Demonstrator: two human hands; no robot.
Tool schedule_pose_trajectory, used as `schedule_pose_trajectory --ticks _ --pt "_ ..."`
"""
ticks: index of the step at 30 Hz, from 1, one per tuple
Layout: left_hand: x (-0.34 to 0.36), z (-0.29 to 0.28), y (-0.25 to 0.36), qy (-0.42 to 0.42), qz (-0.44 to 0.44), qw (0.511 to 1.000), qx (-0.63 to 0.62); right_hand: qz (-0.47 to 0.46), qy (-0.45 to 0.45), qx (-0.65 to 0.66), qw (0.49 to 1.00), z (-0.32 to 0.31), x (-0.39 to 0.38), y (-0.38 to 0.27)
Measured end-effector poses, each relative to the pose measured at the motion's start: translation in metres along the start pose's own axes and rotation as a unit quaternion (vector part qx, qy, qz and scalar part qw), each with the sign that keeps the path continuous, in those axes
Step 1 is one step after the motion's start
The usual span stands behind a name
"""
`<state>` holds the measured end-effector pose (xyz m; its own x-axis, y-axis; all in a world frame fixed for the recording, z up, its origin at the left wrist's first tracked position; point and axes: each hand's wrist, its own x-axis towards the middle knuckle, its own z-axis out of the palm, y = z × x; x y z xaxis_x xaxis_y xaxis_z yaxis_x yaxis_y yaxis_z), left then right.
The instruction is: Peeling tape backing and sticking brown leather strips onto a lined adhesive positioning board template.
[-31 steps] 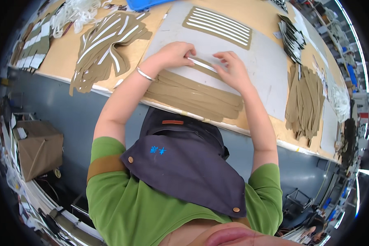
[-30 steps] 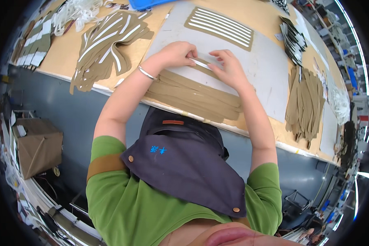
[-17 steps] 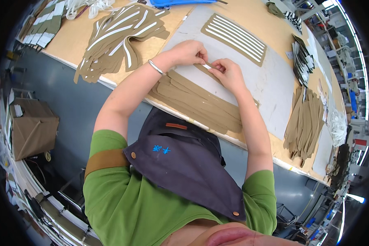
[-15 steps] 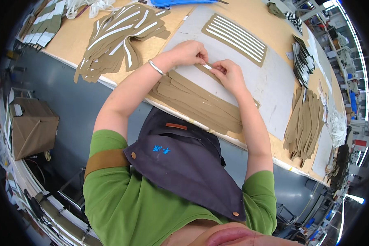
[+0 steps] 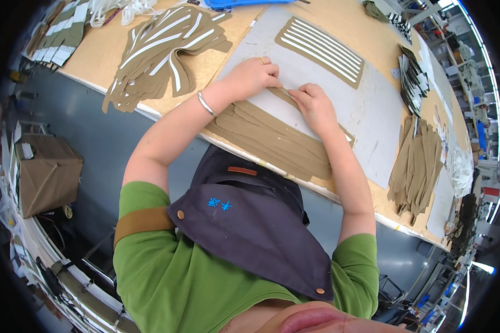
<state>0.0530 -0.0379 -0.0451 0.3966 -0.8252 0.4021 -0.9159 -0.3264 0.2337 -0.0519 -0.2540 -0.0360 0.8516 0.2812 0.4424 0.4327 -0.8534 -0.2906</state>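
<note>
Over the pale grey sheet (image 5: 366, 122), my left hand (image 5: 253, 77) and my right hand (image 5: 318, 108) work close together on a narrow khaki fabric strip (image 5: 286, 96). The fingers of my left hand pinch its left end. To the right, the thumb and fingertips of my right hand close on the same strip, its far part hidden under that hand. Between them and the table's near edge lies a stack of khaki strips (image 5: 272, 139). Beyond my hands rests a flat khaki template (image 5: 319, 53) with several white bars across it.
At the left, khaki strips with white stripes (image 5: 166, 55) lie heaped on the wooden table (image 5: 208, 72). More khaki strips (image 5: 416, 166) and a bundle of dark pieces (image 5: 412, 83) lie to the right. A blue object (image 5: 244, 3) is at the far edge. A brown box (image 5: 50, 172) stands lower left.
The small white patch that showed on the strip between my fingertips is no longer visible. My left hand has turned over slightly, and my right fingertips have shifted a little to the right.
</note>
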Motion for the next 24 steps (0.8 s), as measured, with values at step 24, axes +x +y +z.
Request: schedule_pose_trajectory --ticks 24 --pt "0.006 -0.003 0.097 -0.14 -0.088 0.979 0.115 0.041 -0.028 -0.039 0.998 -0.044 -0.053 0.002"
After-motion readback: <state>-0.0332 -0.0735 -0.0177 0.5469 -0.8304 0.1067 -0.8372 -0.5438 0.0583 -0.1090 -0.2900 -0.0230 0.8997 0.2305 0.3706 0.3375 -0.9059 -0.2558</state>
